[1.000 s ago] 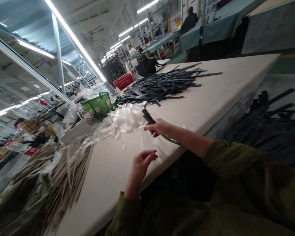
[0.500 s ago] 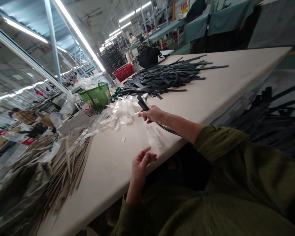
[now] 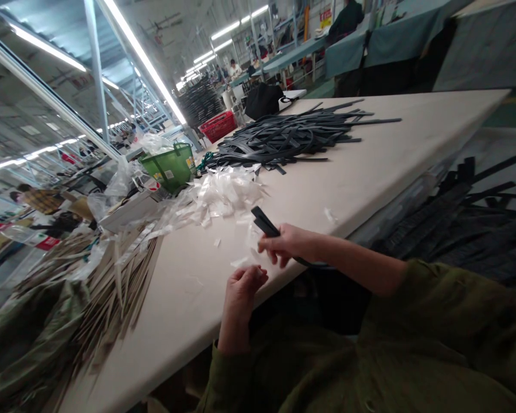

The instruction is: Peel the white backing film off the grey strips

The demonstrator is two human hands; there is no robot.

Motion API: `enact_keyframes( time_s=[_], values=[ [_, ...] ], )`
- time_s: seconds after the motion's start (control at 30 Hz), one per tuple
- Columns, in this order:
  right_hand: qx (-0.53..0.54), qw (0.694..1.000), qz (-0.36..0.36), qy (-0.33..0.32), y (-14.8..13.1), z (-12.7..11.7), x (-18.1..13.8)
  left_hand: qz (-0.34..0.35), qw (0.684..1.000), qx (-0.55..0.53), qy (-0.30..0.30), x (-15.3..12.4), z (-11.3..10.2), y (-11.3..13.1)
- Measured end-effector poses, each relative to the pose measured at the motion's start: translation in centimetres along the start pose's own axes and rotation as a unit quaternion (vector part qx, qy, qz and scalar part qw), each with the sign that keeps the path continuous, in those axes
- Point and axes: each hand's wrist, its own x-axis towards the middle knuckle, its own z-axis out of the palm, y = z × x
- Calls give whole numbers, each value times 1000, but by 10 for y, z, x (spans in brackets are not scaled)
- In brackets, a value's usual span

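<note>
Black strips (image 3: 265, 222) clamped in right fingers (image 3: 270, 245), left fingers (image 3: 244, 275) curled together, green basket (image 3: 182, 166) bearing unreadable label (image 3: 169, 174)

The left hand (image 3: 243, 285) is curled, thumb drawn in, above a steeply upright left forearm (image 3: 234, 332); the right hand (image 3: 287, 242), gripping, sits near it, the right forearm (image 3: 361, 259) slanting

On cam I've grn basket (image 3: 169, 171) beyond & L of the fingers (image 3: 269, 245), red basket (image 3: 218, 127) farther past, blk bag (image 3: 261, 102) straight beyond; tan strips (image 3: 126, 287) well L, plaid-shirted person (image 3: 43, 199) far L in bkgd.
</note>
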Motion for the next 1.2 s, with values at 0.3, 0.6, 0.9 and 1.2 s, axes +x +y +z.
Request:
enact_keyframes(
  time_s=[0.3,0.6,0.9,1.2],
  values=[
    [38,996,83,-23,74,17,-76,-37,990,-128,-40,-7,32,-13],
    [42,997,67,5,80,18,-75,-56,989,-117,-64,-19,57,-24],
    [71,995,74,5,90,17,-69,0,998,34,-60,-28,53,-33],
    [-63,992,102,-39,93,-17,-121,57,997,-16,59,-23,32,-49]
  ],
)
